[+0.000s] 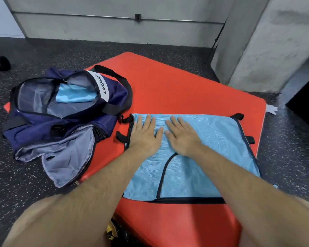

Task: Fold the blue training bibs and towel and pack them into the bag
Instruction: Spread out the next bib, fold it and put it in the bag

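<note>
Bib flat under both palms | red mat | speckled floor

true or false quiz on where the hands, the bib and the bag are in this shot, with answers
1. The left hand and the right hand both lie flat on the blue bib. True.
2. A light blue item lies inside the bag. True.
3. The bag is zipped shut. False: its top is open and the lining shows.
4. The bib lies on top of the bag. False: it lies spread on the red mat, beside the bag.
5. The bag sits to the left of the bib. True.
</note>
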